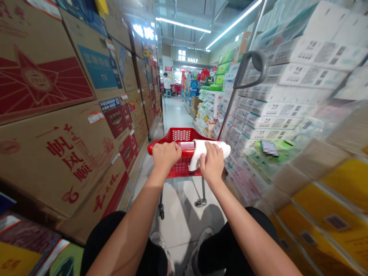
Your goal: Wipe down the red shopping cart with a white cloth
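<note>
A red shopping cart [184,172] stands in front of me in a store aisle. My left hand [166,155] is closed round the left part of its handle [186,146]. On the right part of the handle lies a folded white cloth [196,155], draped over the bar. My right hand [212,159] rests on this cloth, fingers curled over it and the bar beneath. Under the cart, a caster wheel [200,202] shows on the tiled floor.
Stacked cardboard boxes [57,153] wall the left side. Packs of white tissue [287,92] and yellow boxes [342,203] crowd the right. A metal pole with a grey handle [251,69] rises at right. The tiled aisle [176,111] runs ahead towards a seated person [167,82].
</note>
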`<state>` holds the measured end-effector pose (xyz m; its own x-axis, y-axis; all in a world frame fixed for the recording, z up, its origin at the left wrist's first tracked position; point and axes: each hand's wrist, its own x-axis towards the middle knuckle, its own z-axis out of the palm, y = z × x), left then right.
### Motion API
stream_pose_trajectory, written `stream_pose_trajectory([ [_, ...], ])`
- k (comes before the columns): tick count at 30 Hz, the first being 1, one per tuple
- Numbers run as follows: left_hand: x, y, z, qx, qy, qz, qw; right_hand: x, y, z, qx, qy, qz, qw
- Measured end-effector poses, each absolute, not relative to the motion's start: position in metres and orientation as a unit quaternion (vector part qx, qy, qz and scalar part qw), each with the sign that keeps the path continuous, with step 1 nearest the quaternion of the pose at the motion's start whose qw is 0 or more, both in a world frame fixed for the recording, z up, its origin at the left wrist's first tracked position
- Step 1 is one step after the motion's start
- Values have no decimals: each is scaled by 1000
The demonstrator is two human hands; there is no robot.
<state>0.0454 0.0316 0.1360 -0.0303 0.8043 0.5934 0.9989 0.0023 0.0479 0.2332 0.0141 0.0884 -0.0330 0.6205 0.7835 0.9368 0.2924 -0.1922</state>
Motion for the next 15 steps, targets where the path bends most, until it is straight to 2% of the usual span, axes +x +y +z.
stream_pose_trajectory([
  [4, 40, 34, 137, -681, -665, -228, 203, 229, 14, 97, -561, -705, -177, 397],
  [11, 45, 30, 136, -685, -663, -232, 191, 231, 47, 162, -604, -772, -40, 195],
  [13, 44, 29, 136, -677, -669, -238, 193, 223, 45, 159, -601, -769, -66, 208],
  [15, 44, 31, 136, -674, -670, -240, 198, 211, 33, 146, -574, -768, -118, 257],
])
